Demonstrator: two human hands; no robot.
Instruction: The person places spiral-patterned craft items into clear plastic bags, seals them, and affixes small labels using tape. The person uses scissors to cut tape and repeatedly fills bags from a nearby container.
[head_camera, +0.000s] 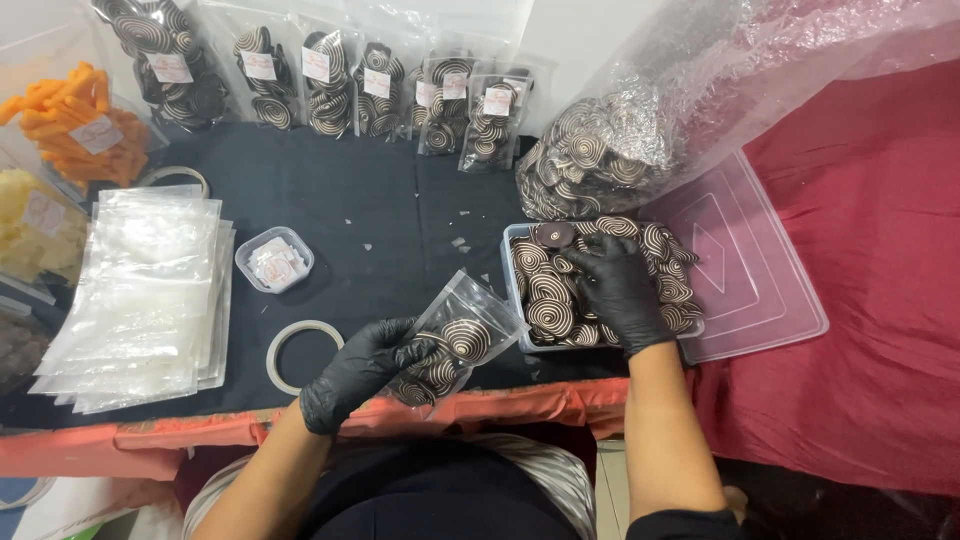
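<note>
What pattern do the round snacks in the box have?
The round snacks show a dark brown and cream spiral, seen in the head view.

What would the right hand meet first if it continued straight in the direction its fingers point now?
The right hand points up-left over the tub of spiral cookies. It would probably first meet the dark round cookie at the tub's far corner, though its height above the pile is unclear.

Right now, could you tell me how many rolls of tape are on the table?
2: one tape roll lies just left of the left hand; another roll sits behind the stack of empty bags, partly hidden.
</note>
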